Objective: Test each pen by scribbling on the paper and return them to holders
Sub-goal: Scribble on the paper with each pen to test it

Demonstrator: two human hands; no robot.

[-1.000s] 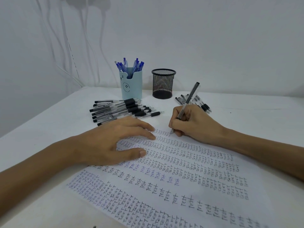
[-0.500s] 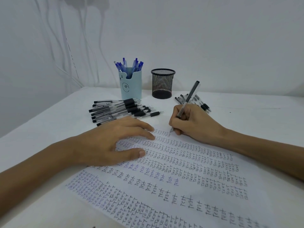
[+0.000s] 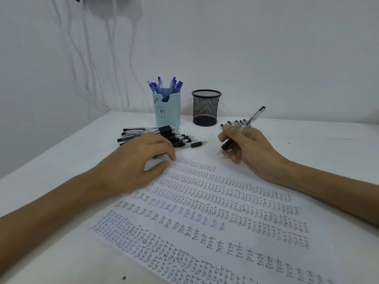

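Pen, clear barrel, black grip, held tilted in right hand

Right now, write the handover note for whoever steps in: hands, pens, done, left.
Left hand: holds nothing, fingertips on the paper, beside the big pile of black pens.
Right hand: grips a black pen, tip near the paper's far edge.
Done: blue pens stand in the blue holder; paper is covered in "test" rows.
Left: both black piles, including the small one, lie on the table; mesh holder looks empty.
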